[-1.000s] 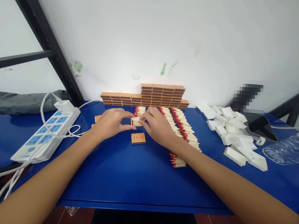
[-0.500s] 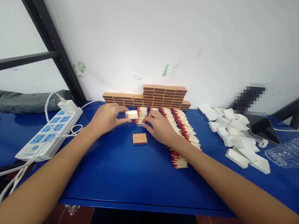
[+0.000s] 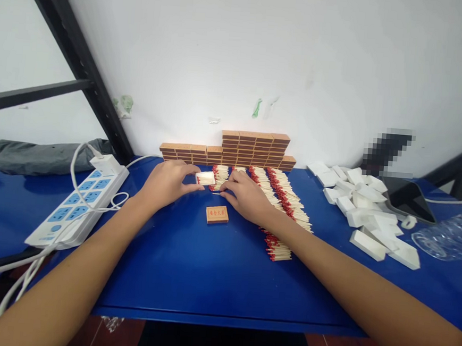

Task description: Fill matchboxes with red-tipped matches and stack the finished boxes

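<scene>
- Blue tabletop (image 3: 167,274) in the head view, set against a pale wall (image 3: 185,47) with green and whitish scraps on it; black metal bars (image 3: 75,43) slant up at the left.
- Near the middle, the left hand (image 3: 166,185) has its thumb and fingers clamped on the ends of a small white tray (image 3: 205,179), with red-tipped matches partly visible inside. The tray is just in front of the matchbox stack.
- To its right, the right hand (image 3: 245,196) reaches in over the matches, thumb and forefinger close together beside a single matchstick (image 3: 216,193). Whether they grip it, I cannot tell; the other fingers are curled and partly hidden.
- Rows of matches (image 3: 288,199) run toward the near side, heads mostly to the left, partly covered by the right hand and forearm.
- One orange matchbox (image 3: 217,215) with red characters lies flat, nearer than both hands and apart from them.
- Along the wall, the matchbox stack (image 3: 254,151) stands higher in its middle-right part than at either end.
- At the left are a white power strip (image 3: 78,203), its cables and a grey wrapped bundle (image 3: 40,158).
- At the right, white blocks (image 3: 368,205) lie in a loose heap beside a dark-screened device (image 3: 410,200) and a clear plastic bottle (image 3: 450,235).
</scene>
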The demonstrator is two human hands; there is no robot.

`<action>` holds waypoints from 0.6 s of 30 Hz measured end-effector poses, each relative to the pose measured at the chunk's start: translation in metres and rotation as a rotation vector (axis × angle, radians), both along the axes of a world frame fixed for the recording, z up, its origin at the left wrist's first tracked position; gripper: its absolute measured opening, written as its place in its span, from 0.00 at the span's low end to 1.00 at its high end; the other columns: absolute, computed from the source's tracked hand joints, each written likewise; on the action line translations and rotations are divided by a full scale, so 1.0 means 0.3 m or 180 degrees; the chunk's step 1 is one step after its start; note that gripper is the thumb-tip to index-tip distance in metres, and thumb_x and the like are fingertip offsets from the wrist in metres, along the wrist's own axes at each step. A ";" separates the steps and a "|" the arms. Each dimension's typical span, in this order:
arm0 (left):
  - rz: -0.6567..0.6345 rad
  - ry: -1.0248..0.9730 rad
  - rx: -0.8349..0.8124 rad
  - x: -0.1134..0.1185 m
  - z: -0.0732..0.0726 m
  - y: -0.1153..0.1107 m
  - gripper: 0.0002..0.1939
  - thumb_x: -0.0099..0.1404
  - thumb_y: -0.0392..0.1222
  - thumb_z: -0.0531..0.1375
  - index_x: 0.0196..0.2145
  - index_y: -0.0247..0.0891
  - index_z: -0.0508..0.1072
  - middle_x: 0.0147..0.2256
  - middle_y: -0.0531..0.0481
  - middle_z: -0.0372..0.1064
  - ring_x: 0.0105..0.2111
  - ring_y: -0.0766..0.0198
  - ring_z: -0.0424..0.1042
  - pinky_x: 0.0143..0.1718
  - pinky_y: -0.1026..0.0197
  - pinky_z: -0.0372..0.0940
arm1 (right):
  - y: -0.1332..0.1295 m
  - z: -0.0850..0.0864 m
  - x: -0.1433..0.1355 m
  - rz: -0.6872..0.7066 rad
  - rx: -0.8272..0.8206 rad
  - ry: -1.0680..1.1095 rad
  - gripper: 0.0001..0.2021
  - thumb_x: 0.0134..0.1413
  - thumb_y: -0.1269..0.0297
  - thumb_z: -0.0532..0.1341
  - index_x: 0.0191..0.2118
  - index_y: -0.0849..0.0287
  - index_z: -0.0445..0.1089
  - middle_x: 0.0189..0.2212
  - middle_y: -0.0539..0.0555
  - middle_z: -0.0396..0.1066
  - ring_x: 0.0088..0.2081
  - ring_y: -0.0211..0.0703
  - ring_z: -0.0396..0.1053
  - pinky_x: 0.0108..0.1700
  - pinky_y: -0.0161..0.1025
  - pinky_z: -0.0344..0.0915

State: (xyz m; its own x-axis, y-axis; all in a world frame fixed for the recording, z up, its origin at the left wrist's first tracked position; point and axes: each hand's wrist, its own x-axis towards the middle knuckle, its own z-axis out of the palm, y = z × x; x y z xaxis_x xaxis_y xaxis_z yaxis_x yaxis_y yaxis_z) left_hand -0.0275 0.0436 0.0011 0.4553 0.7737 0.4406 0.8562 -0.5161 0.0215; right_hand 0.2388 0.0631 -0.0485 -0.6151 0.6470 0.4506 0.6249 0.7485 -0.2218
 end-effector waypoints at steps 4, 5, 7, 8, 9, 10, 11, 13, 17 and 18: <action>0.0027 0.0046 -0.0029 -0.001 0.001 0.000 0.21 0.67 0.56 0.72 0.50 0.39 0.83 0.43 0.41 0.84 0.42 0.48 0.82 0.42 0.53 0.71 | -0.001 0.002 0.000 0.0002 -0.0002 -0.0021 0.09 0.73 0.69 0.61 0.44 0.59 0.81 0.41 0.59 0.70 0.47 0.52 0.66 0.50 0.49 0.68; 0.0037 0.0049 -0.0041 -0.001 0.001 0.000 0.22 0.66 0.56 0.73 0.50 0.39 0.83 0.42 0.41 0.84 0.42 0.48 0.82 0.42 0.53 0.71 | -0.001 0.002 -0.001 -0.0002 -0.0011 -0.0018 0.10 0.73 0.69 0.61 0.44 0.59 0.81 0.41 0.59 0.70 0.47 0.52 0.66 0.50 0.49 0.68; 0.0036 0.0028 -0.0050 0.000 0.001 0.000 0.22 0.66 0.55 0.73 0.50 0.38 0.83 0.42 0.41 0.84 0.42 0.48 0.82 0.42 0.53 0.71 | -0.001 0.003 -0.002 -0.0006 -0.0020 -0.0028 0.10 0.73 0.69 0.61 0.44 0.59 0.82 0.41 0.59 0.70 0.47 0.52 0.66 0.50 0.49 0.67; 0.0022 0.0011 -0.0046 0.001 0.001 0.001 0.21 0.66 0.55 0.73 0.50 0.39 0.83 0.42 0.41 0.84 0.42 0.48 0.82 0.42 0.53 0.71 | 0.000 0.003 -0.003 -0.0010 -0.0025 -0.0045 0.10 0.73 0.69 0.61 0.44 0.59 0.82 0.41 0.59 0.70 0.47 0.52 0.66 0.50 0.49 0.67; 0.0003 -0.0005 -0.0039 0.001 0.001 0.001 0.21 0.66 0.55 0.73 0.50 0.39 0.83 0.42 0.41 0.84 0.42 0.48 0.82 0.42 0.53 0.71 | 0.000 0.004 -0.004 -0.0017 -0.0033 -0.0068 0.10 0.73 0.69 0.61 0.44 0.59 0.82 0.41 0.59 0.70 0.47 0.52 0.66 0.50 0.48 0.67; -0.0011 -0.0015 -0.0030 0.001 0.001 0.001 0.21 0.66 0.55 0.73 0.50 0.39 0.83 0.42 0.42 0.84 0.42 0.48 0.82 0.42 0.54 0.71 | 0.000 0.005 -0.006 -0.0028 -0.0047 -0.0094 0.10 0.73 0.69 0.61 0.44 0.60 0.82 0.41 0.59 0.70 0.47 0.52 0.66 0.50 0.48 0.67; -0.0012 -0.0018 -0.0024 0.001 0.001 0.001 0.21 0.66 0.54 0.73 0.50 0.39 0.83 0.43 0.42 0.84 0.42 0.49 0.82 0.42 0.54 0.70 | -0.001 0.007 -0.007 -0.0042 -0.0066 -0.0120 0.10 0.73 0.69 0.61 0.45 0.60 0.82 0.41 0.59 0.70 0.47 0.52 0.66 0.50 0.48 0.67; 0.0008 -0.0002 -0.0027 0.000 0.002 0.001 0.21 0.66 0.55 0.73 0.50 0.38 0.83 0.42 0.41 0.84 0.42 0.49 0.82 0.42 0.54 0.70 | -0.003 0.010 -0.009 -0.0074 -0.0102 -0.0139 0.10 0.73 0.69 0.61 0.47 0.62 0.82 0.42 0.60 0.70 0.48 0.53 0.67 0.51 0.48 0.67; 0.0031 0.0057 -0.0038 -0.002 0.001 0.002 0.22 0.67 0.56 0.72 0.50 0.38 0.83 0.42 0.42 0.84 0.41 0.49 0.81 0.41 0.55 0.69 | -0.005 0.010 -0.010 -0.0072 -0.0117 -0.0100 0.10 0.73 0.69 0.61 0.45 0.61 0.82 0.42 0.60 0.70 0.48 0.53 0.66 0.50 0.47 0.66; 0.0032 0.0065 -0.0032 -0.003 0.000 0.002 0.22 0.67 0.56 0.72 0.50 0.38 0.83 0.41 0.42 0.83 0.41 0.49 0.81 0.40 0.55 0.69 | -0.004 0.010 -0.010 -0.0052 -0.0101 -0.0085 0.09 0.73 0.69 0.62 0.44 0.61 0.82 0.41 0.59 0.70 0.47 0.52 0.66 0.50 0.47 0.66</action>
State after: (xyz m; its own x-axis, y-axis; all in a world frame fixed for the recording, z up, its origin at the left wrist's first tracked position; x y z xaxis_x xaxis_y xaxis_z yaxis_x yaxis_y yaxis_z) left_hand -0.0284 0.0443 0.0010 0.4563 0.7826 0.4234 0.8617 -0.5074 0.0092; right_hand 0.2359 0.0618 -0.0456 -0.6158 0.6708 0.4132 0.6429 0.7310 -0.2285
